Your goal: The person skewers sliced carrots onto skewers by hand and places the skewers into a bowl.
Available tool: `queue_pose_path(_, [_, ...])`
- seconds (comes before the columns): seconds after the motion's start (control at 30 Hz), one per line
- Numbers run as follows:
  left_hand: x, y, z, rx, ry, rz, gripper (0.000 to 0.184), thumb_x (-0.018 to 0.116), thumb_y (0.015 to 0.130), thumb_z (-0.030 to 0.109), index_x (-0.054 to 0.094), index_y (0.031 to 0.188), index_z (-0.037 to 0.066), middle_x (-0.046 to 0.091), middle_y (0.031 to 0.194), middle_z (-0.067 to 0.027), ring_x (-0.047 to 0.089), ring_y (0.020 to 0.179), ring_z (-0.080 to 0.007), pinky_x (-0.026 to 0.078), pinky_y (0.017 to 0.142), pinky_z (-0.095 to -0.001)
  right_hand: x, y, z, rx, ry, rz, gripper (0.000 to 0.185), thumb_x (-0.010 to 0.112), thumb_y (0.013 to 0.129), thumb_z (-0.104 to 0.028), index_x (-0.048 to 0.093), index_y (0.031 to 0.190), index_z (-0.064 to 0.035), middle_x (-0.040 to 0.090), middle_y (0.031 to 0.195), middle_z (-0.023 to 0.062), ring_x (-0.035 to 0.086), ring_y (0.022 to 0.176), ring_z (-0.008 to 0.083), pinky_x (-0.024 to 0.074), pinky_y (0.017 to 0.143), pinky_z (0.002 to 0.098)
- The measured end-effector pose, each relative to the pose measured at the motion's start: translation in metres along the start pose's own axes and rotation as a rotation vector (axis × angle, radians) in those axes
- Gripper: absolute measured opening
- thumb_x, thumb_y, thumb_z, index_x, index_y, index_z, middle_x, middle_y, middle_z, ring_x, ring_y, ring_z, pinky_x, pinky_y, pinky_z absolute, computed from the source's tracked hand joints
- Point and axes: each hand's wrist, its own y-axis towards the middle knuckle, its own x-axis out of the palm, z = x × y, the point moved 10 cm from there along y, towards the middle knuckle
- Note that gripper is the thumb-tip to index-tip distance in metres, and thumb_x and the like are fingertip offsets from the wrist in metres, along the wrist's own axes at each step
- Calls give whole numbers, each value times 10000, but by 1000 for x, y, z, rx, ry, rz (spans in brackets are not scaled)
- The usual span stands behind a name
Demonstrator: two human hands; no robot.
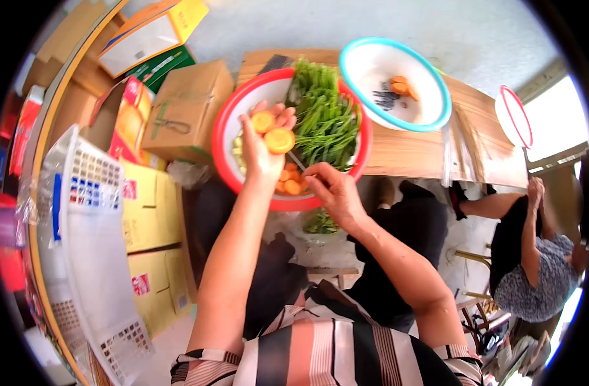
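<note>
- Head view: left hand (266,145) is lying open, palm up, bearing carrot pieces (280,140) over red-rimmed basin (222,143).
- Right hand (332,192) is pinching slender tool (297,161), fingers curled.
- Greens (327,119) are filling basin's far side.

Nothing legible anywhere. Just marks too small or blurred to read: dark ones inside the blue-rimmed basin (378,59) on the counter (397,153), pale ones on the red labels (140,284) of the yellow cartons (143,228), faint ones on the orange-and-yellow box (190,14).
</note>
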Motion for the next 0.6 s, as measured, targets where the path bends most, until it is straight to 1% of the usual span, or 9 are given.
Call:
queue_pose_path(0.03, [-1,-1,-2,-22,15,29,573,291,972,524,459,1239,46,541,1174,-178,513,1134,-388,421,972,-486,-4,0,-2,-16,17,34,120,605,869,-87,602,956,-5,616,718,104,579,645,145,462,597,283])
queue_pose_path(0.07, [-4,-1,-4,-27,51,63,594,301,965,539,441,1267,46,526,1192,-170,507,1147,-383,414,973,-491,-8,0,-6,-20,37,37,111,603,871,-83,602,951,-5,624,728,97,585,655,139,468,608,279])
queue_pose_path(0.13, [-1,-1,-2,0,166,9,607,303,965,541,410,1307,51,499,1218,-161,516,1137,-361,418,965,-481,-19,1,-8,-36,80,78,103,599,879,-85,600,942,-4,625,734,85,584,666,132,470,617,275])
queue_pose_path(0.17, [7,-4,-3,-8,152,-10,607,303,965,541,410,1307,51,499,1218,-161,516,1137,-361,418,965,-481,-27,0,-11,15,57,82,99,596,886,-90,596,932,-3,616,731,63,570,678,107,465,622,263])
queue_pose_path(0.23, [1,-11,-4,-62,259,130,630,314,966,537,369,1346,38,482,1227,-151,530,1113,-324,434,946,-453,-45,4,-6,-4,41,123,98,594,889,-91,595,932,-3,604,726,52,552,680,91,458,621,257])
queue_pose_path(0.3, [7,-16,-5,-88,273,89,641,319,966,534,353,1358,29,481,1228,-147,537,1099,-308,438,941,-440,-67,11,0,6,31,139,103,597,895,-101,597,935,-6,573,723,3,498,687,55,436,614,237])
queue_pose_path(0.33, [11,-18,-7,-109,293,60,652,325,966,531,337,1371,20,480,1229,-144,543,1085,-293,443,936,-427,-79,17,6,32,115,152,112,606,894,-112,604,931,-7,563,728,-16,479,681,46,421,602,226])
queue_pose_path(0.4, [13,-21,-6,-117,299,52,649,328,974,510,312,1386,9,487,1220,-143,546,1079,-277,452,926,-411,-112,31,9,-8,121,223,116,611,892,-119,615,922,-8,563,719,-26,480,663,44,412,590,215])
queue_pose_path(0.6, [20,-29,-16,-204,327,-10,567,308,993,460,375,1350,25,519,1201,-127,568,1028,-249,476,882,-380,-229,81,47,108,-198,439,136,636,841,-154,656,853,-20,599,653,13,537,606,72,437,548,236])
